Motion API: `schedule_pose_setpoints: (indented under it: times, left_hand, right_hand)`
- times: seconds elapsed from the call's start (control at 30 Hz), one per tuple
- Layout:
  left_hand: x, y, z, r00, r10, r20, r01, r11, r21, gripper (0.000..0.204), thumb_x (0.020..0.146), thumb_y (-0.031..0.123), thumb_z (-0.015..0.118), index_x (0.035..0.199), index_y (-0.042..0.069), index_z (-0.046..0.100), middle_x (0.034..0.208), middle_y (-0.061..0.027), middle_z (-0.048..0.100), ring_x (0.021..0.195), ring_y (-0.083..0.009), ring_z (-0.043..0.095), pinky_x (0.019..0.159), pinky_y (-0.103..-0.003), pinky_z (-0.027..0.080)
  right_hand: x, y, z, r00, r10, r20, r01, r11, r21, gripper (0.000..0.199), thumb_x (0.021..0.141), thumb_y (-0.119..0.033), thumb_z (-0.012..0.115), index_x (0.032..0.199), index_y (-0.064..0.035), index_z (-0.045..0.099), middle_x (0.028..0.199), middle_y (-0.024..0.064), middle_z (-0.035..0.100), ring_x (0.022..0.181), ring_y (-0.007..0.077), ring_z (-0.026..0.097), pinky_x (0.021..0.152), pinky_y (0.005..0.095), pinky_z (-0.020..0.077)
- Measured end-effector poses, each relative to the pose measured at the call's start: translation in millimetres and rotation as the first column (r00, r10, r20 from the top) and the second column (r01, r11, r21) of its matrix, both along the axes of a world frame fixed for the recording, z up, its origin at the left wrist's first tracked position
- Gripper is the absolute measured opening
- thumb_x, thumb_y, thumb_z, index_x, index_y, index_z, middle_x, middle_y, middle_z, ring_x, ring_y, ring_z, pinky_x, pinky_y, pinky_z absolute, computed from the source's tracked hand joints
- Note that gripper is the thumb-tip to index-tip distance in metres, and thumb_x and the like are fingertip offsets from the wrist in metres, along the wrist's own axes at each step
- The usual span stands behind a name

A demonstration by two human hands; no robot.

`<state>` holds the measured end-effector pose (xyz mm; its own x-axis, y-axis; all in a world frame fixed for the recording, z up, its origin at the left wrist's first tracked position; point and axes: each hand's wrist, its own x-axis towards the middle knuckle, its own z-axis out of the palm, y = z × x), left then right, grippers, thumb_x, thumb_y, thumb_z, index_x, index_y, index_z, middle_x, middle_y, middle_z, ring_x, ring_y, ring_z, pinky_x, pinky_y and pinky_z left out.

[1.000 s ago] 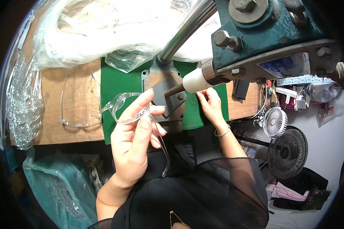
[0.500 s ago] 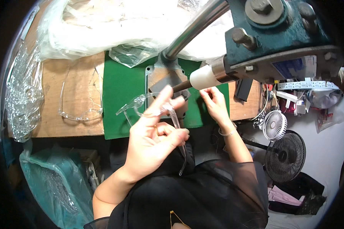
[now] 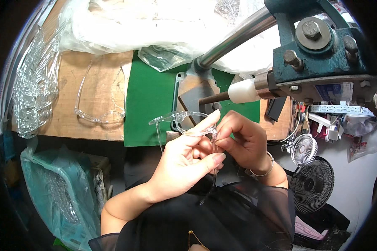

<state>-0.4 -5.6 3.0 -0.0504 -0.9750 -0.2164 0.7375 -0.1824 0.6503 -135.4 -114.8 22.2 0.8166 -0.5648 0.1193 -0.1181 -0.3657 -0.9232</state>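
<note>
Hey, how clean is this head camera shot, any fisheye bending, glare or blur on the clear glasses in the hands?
Head view: strong fisheye, the wooden bench edge bows and the corners go black; even light; the clear glasses between left hand and right hand look sharp; white plastic bags are glary.

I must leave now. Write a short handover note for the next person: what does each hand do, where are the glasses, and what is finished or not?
Left hand: holds the clear glasses frame above the bench edge, fingers along the lens.
Right hand: pinches the frame's right end, where the side arm hangs down.
Both hands are in front of the press, not under it.
Done: one finished-looking pair of clear glasses lies on the wooden bench; more clear pieces are stacked at the far left.
Left: the pair in hand is not yet put down.
</note>
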Motion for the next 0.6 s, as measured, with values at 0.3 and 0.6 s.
schedule_pose_setpoints:
  times: [0.3, 0.6]
  left_hand:
    - [1, -1, -5, 0.983, -0.068, -0.169, 0.065, 0.998, -0.020, 0.069, 0.079, -0.005, 0.060, 0.138, 0.003, 0.025, 0.084, -0.0096, 0.059, 0.071, -0.0173, 0.063, 0.063, -0.027, 0.053]
    - [-2, -2, -2, 0.987, -0.047, -0.151, 0.043, 0.999, -0.030, 0.069, 0.080, -0.005, 0.060, 0.138, 0.004, 0.025, 0.087, -0.0101, 0.059, 0.072, -0.0163, 0.063, 0.065, -0.026, 0.052]
  right_hand:
    - [-2, -1, -10, 0.984, 0.019, 0.178, -0.041, 0.992, 0.120, 0.010, 0.077, -0.005, 0.066, 0.082, -0.0043, 0.058, 0.074, 0.0040, 0.056, 0.067, 0.0175, 0.054, 0.062, 0.0259, 0.0427]
    - [-1, -1, -12, 0.977, 0.010, 0.214, 0.037, 0.976, -0.216, 0.010, 0.076, -0.006, 0.067, 0.081, -0.0031, 0.059, 0.072, 0.0053, 0.058, 0.065, 0.0182, 0.053, 0.062, 0.0264, 0.0427]
